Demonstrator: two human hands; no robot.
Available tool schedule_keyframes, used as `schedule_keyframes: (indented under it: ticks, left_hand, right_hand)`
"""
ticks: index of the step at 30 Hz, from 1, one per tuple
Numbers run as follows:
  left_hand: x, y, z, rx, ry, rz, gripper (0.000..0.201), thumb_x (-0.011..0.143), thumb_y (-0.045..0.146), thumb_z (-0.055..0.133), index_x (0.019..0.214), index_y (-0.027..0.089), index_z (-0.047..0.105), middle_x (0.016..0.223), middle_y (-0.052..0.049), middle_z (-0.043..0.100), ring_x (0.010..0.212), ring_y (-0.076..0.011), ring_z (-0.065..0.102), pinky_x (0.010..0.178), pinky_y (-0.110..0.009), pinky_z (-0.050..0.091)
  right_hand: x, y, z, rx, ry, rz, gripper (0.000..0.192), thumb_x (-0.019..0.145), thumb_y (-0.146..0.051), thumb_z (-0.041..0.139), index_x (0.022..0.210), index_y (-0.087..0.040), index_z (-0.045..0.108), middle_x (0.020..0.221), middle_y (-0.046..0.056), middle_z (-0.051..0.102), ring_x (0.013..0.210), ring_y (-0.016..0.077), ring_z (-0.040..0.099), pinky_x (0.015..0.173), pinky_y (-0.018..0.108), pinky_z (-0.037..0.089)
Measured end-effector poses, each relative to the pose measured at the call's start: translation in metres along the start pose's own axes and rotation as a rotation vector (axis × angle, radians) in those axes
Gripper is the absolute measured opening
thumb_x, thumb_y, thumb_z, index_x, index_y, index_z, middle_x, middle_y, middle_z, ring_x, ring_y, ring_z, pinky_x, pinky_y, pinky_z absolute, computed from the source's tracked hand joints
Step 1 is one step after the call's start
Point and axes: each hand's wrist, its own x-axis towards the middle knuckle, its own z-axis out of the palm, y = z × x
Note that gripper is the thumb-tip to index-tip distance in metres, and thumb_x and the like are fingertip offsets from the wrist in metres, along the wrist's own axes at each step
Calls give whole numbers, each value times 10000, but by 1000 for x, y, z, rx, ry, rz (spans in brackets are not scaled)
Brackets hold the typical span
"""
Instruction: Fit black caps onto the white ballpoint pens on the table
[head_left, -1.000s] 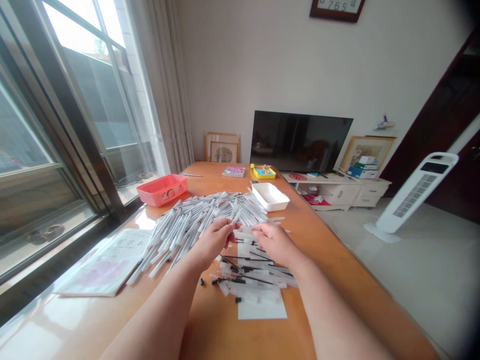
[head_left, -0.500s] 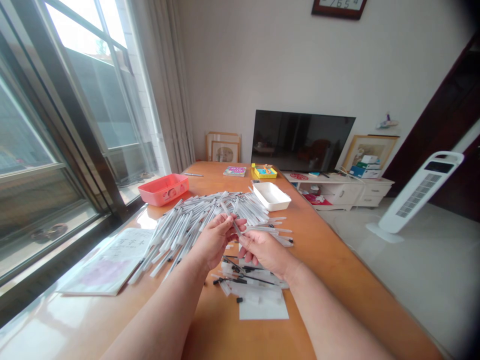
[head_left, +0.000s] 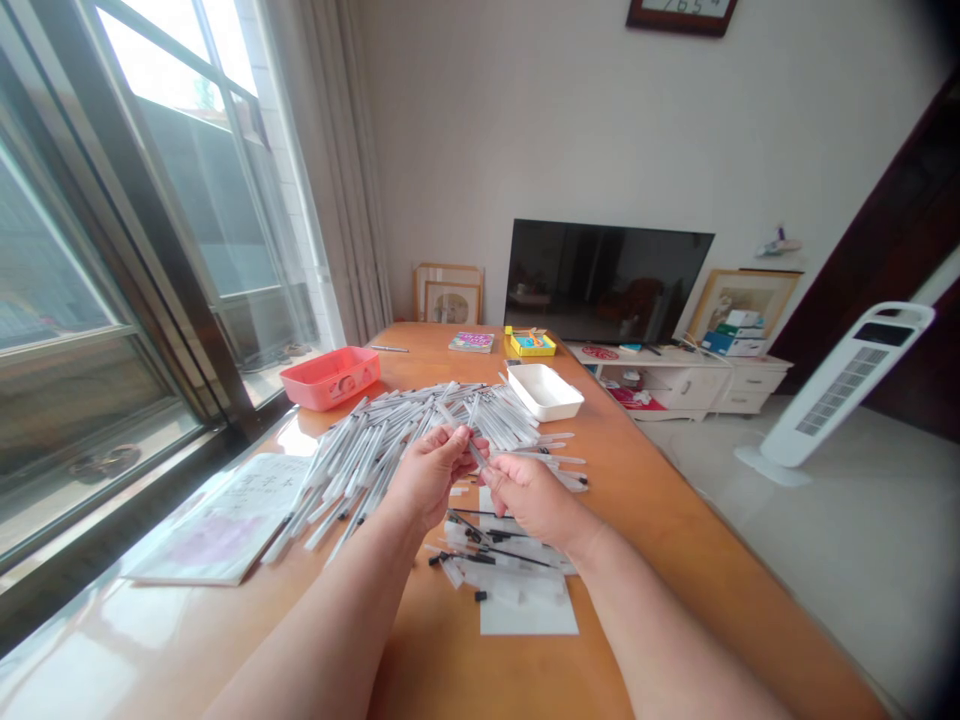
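Note:
Between my two hands is a slim translucent pen (head_left: 478, 456), held slanting over the table. My left hand (head_left: 429, 478) pinches its upper end, while the fingers of my right hand (head_left: 534, 498) are closed on its lower end. Just beyond them spreads a big heap of similar pens (head_left: 367, 450) with clear barrels. Below my right hand, loose pen parts (head_left: 495, 560), black and frosted, lie scattered on a white sheet of paper (head_left: 532, 620). My fingers hide the pen's ends.
A red plastic basket (head_left: 330, 380) stands at the heap's far left, a white tray (head_left: 546, 392) at its far right. A notebook (head_left: 217, 530) lies on the left. Toward the far edge of the wooden table (head_left: 660, 560) are a booklet (head_left: 471, 342) and a yellow box (head_left: 531, 343).
My hands stay together on the pen. Less of the pen now shows above my left fingers, and my right hand has closed nearer to the left. The view has shifted slightly.

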Motion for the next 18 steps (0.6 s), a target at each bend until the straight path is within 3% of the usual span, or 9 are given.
schedule_keyframes:
  ticks: [6,10,13,18]
  left_hand:
    - [-2,0,8,55,146,55,386,733,449,843,775,133,626,712,-43,686,601,-109,602,643,-257,484]
    - [-2,-2,9,71,203,57,429,717,476,852,742,151,572,695,-15,673,552,-79,556,626,-246,470]
    - [-3,0,8,57,126,32,407,749,482,828,789,152,593,752,-24,690,582,-84,580,635,-243,488]
    - [-6,7,5,-54,-71,-40,391,837,406,764,1119,161,648,998,-118,743,734,-168,690,607,-266,522]
  right_hand:
    - [2,2,3,-312,142,-162,282,976,-353,516,728,-219,498,690,-6,563,649,152,475,601,279,305]
    - [3,4,6,-334,151,-177,248,961,-338,541,743,-225,509,696,0,563,650,157,474,601,286,289]
    - [2,2,7,-207,104,-102,294,973,-391,522,734,-221,500,692,-2,560,662,159,483,609,280,324]
    - [-2,-2,5,106,-25,4,400,986,-517,488,738,-206,512,643,-20,512,595,130,432,593,270,343]
